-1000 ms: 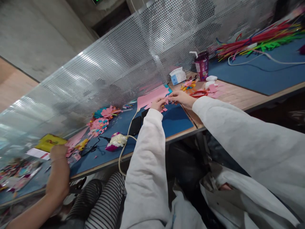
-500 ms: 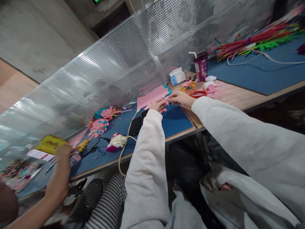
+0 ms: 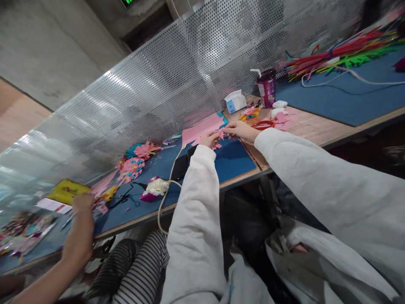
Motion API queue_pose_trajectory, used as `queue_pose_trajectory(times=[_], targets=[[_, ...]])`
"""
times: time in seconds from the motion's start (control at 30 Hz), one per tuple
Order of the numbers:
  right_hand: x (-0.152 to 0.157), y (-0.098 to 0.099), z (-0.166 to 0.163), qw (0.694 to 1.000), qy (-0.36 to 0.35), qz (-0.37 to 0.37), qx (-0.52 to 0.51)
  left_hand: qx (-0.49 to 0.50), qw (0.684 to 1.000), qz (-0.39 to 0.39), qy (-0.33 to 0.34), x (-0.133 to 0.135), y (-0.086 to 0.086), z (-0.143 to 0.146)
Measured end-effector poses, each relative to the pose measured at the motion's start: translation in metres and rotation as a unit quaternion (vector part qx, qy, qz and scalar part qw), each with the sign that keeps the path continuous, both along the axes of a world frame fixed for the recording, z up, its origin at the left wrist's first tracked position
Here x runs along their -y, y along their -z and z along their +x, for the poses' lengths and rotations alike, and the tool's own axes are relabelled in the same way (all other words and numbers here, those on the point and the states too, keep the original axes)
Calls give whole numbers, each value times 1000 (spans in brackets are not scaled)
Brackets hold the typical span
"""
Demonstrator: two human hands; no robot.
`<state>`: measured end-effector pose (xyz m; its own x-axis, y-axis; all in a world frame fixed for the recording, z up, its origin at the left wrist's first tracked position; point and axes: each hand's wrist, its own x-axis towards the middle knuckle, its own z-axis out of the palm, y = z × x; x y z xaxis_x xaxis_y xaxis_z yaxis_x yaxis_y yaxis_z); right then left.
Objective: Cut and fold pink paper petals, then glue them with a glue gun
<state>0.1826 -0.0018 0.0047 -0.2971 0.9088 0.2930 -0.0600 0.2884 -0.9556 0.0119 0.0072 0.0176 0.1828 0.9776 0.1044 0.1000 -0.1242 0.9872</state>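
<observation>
Over the blue mat (image 3: 236, 158), both of my hands meet at a small piece of pink paper (image 3: 221, 134). My left hand (image 3: 209, 139) pinches it from the left. From the right, the fingertips of my right hand (image 3: 242, 130) close on the same piece. Small pink scraps (image 3: 217, 147) lie just under the fingers. Behind them is a larger pink sheet (image 3: 202, 128), with a bit of blue paper past its right end. Red-handled scissors (image 3: 263, 124) rest beside my right wrist, their blades hidden.
A paper flower (image 3: 249, 113), a tissue pack (image 3: 236, 101) and a purple cup (image 3: 267, 88) stand behind my right hand. To the left are a phone (image 3: 179, 167), a cable (image 3: 171, 169) and paper flowers (image 3: 131, 168). A co-worker's arm (image 3: 79, 228) reaches in at far left.
My hands hold nearly the same place, with only a slight shift of the fingers on the pink paper. At far left the co-worker's body has moved a little.
</observation>
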Motion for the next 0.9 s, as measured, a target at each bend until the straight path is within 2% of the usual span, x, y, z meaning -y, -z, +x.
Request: queue_pose_trajectory(times=[0.3, 0.53, 0.9], targets=[[-2, 2, -1, 1000, 2, 23, 20, 19, 999, -8, -28, 4, -3, 5], [-2, 3, -3, 998, 9, 50, 36, -21, 999, -10, -41, 5, -3, 6], [-3, 4, -4, 994, 45, 64, 82, -58, 998, -9, -9, 4, -1, 4]])
